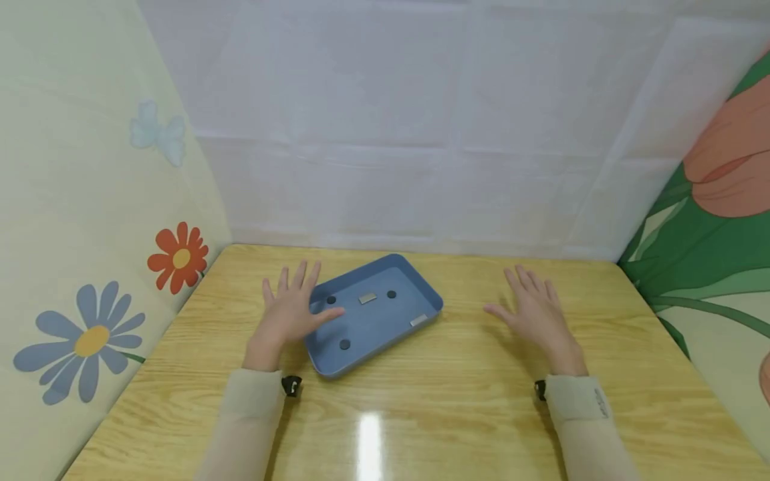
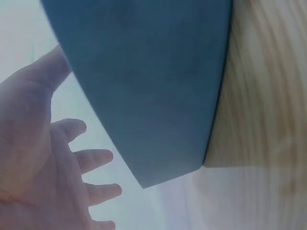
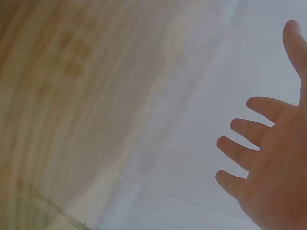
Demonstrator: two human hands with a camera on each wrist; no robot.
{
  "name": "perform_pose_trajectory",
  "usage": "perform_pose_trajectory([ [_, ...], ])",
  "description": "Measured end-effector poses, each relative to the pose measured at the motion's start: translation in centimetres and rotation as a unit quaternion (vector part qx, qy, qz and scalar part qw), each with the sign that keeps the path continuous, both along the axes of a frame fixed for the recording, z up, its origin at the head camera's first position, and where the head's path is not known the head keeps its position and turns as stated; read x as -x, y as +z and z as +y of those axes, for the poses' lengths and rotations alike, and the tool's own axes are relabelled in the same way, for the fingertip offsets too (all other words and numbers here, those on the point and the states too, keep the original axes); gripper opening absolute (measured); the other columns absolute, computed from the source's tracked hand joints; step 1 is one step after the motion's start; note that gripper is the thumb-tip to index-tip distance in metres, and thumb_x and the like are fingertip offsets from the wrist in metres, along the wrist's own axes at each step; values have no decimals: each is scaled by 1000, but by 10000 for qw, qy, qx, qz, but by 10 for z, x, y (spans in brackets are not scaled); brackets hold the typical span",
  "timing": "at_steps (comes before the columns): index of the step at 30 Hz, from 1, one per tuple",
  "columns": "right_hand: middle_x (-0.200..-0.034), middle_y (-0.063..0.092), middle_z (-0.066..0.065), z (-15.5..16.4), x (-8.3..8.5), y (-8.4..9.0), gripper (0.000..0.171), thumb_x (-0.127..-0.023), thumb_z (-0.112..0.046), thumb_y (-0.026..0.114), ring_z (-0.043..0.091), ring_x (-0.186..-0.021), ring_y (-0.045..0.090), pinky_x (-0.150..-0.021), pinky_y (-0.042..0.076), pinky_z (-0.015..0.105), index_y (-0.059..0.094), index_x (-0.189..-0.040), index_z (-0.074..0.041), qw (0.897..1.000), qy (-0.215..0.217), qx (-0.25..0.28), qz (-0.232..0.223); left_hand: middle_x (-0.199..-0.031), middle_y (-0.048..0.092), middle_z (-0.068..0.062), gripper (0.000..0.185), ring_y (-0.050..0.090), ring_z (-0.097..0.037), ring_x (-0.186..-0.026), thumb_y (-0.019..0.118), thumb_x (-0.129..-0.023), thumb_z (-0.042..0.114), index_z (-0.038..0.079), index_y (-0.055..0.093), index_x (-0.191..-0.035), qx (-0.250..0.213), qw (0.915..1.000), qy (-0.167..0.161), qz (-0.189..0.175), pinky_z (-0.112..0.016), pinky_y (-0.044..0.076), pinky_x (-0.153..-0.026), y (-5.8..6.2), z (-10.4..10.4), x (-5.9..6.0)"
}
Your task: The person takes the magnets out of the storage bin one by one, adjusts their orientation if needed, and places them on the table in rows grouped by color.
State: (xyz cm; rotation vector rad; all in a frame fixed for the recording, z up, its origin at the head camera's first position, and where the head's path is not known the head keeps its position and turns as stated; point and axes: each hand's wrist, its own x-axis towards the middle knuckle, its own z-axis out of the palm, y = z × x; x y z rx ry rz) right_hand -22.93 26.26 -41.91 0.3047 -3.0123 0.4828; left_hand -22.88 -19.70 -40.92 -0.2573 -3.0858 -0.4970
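Observation:
A blue rectangular tray (image 1: 375, 327) lies at an angle on the wooden table, left of the middle. Inside it are several small pieces: dark round discs (image 1: 345, 344) and two silvery rectangular pieces, one (image 1: 367, 298) near its middle and one (image 1: 418, 321) by the right wall. My left hand (image 1: 287, 312) is spread over the tray's left end, its thumb above the interior. In the left wrist view the tray's outer wall (image 2: 144, 86) hides the thumb's tip. My right hand (image 1: 535, 317) hovers over the table to the right, fingers spread, holding nothing.
The light wooden table (image 1: 457, 407) carries a bright reflection near its front. A white cloth (image 1: 391, 133) hangs behind the table. Flower-patterned cloths stand on the left (image 1: 72, 200) and right (image 1: 722, 267). Black wrist cameras (image 1: 291, 385) sit at both cuffs.

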Motion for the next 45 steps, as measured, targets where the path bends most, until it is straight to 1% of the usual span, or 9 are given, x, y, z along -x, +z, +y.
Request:
perform_pose_trajectory([
  [6,-172,10,26,-5,2,3,101,-97,-70,54,52,-157,12,-127,1,70,17,-165,-4,10000,35,26,26,-174,6,-21,110,2,-57,-156,65,-91,67,18,4,-168,-89,9999,46,-46,-80,-3,-120,2,-4,-1],
  [10,-172,12,26,-8,4,4,100,-96,-68,56,52,-156,14,-127,3,70,19,-165,-4,9999,82,107,55,-173,10,-22,109,10,-56,-156,65,-91,67,16,6,-168,-44,10000,33,-50,-80,5,-120,2,-7,-1],
  [13,-172,13,25,-13,5,4,99,-97,-66,58,51,-157,15,-127,4,69,20,-165,-5,9997,156,163,102,-172,16,-24,107,17,-56,-154,65,-93,65,13,8,-167,13,10000,20,12,-80,13,-120,4,-10,-2],
  [19,-171,17,24,-27,8,3,97,-97,-63,60,49,-157,18,-128,3,68,21,-164,-5,9990,386,145,185,-169,22,-26,102,28,-56,-150,67,-94,58,7,15,-166,17,9999,18,121,-76,28,-117,5,-15,-3],
  [25,-171,21,22,-42,9,2,94,-96,-59,64,47,-157,20,-129,3,66,23,-165,-8,9983,551,154,145,-167,27,-28,102,35,-54,-148,68,-94,58,5,19,-165,-80,9999,68,49,-70,40,-113,7,-20,-3],
  [29,-170,25,22,-50,9,2,92,-97,-55,65,47,-156,22,-129,4,66,25,-164,-7,9978,612,206,151,-167,28,-27,102,36,-52,-148,68,-93,61,6,21,-165,-245,9996,85,-58,-69,41,-112,7,-22,-3],
  [35,-168,29,21,-57,8,1,90,-97,-53,66,45,-156,25,-129,4,65,27,-163,-5,9972,716,200,109,-165,33,-27,93,37,-52,-148,69,-96,53,5,26,-163,-304,9992,177,-213,-69,39,-114,5,-26,-2],
  [40,-167,33,21,-65,7,0,89,-96,-54,67,45,-155,29,-129,8,65,31,-162,-5,9965,803,162,162,-163,35,-28,89,37,-51,-148,67,-97,51,3,30,-162,-360,9982,250,-409,-67,37,-116,5,-29,-1],
  [45,-167,33,19,-71,5,0,88,-96,-54,67,44,-156,28,-129,9,65,31,-162,-7,9952,948,205,142,-157,46,-27,85,50,-49,-139,68,-97,49,1,35,-159,-391,9981,220,-429,-65,46,-109,7,-31,-2],
])
